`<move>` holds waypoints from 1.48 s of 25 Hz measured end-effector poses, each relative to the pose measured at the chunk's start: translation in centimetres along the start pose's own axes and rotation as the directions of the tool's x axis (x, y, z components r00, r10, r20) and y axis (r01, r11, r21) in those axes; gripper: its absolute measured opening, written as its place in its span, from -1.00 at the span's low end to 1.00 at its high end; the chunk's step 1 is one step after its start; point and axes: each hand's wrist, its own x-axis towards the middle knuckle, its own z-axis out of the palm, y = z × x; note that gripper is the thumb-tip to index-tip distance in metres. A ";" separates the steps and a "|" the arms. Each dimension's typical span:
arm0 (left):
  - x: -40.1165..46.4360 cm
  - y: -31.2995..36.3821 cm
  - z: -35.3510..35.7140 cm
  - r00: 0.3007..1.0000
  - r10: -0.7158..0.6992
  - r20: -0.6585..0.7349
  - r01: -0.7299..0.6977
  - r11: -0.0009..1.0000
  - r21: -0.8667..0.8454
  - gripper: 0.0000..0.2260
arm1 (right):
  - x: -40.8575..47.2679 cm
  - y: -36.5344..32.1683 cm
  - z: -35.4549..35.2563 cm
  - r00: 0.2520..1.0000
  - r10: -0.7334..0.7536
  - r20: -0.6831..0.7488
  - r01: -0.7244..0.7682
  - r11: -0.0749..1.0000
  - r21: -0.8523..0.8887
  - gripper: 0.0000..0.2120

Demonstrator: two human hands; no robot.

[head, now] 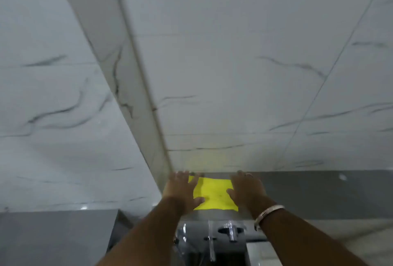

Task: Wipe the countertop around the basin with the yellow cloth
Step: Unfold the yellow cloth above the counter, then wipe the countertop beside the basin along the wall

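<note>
Yellow cloth (214,194) is spread flat on the grey counter (319,191), right up by the marble wall (244,74) behind the tap (231,230). Left hand (182,191) and right hand (246,191) both press down on its edges, fingers splayed wide, no real grip on anything.

Yellow cloth (214,194) spread flat on grey countertop (319,193) against wall

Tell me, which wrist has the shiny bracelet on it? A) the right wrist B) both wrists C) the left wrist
A: the bracelet circles the wrist just behind the right hand, which presses flat on the yellow cloth; the wrist behind the left hand is bare.
</note>
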 end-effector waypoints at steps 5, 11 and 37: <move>6.0 0.0 5.2 0.998 0.054 0.036 -0.050 0.994 -0.093 -0.47 | 4.9 -0.4 5.8 0.969 -0.011 0.245 0.003 0.999 0.034 -0.47; 7.9 -0.7 7.6 0.990 0.137 -0.038 -0.139 0.990 -0.040 -0.42 | 6.9 -1.2 7.6 0.991 -0.007 0.131 0.015 0.998 -0.061 -0.67; -33.7 -25.8 7.1 0.832 -0.554 -0.001 0.367 0.553 -0.748 -0.79 | 3.9 -37.2 -2.6 0.548 -0.836 0.028 0.796 0.531 0.290 -0.60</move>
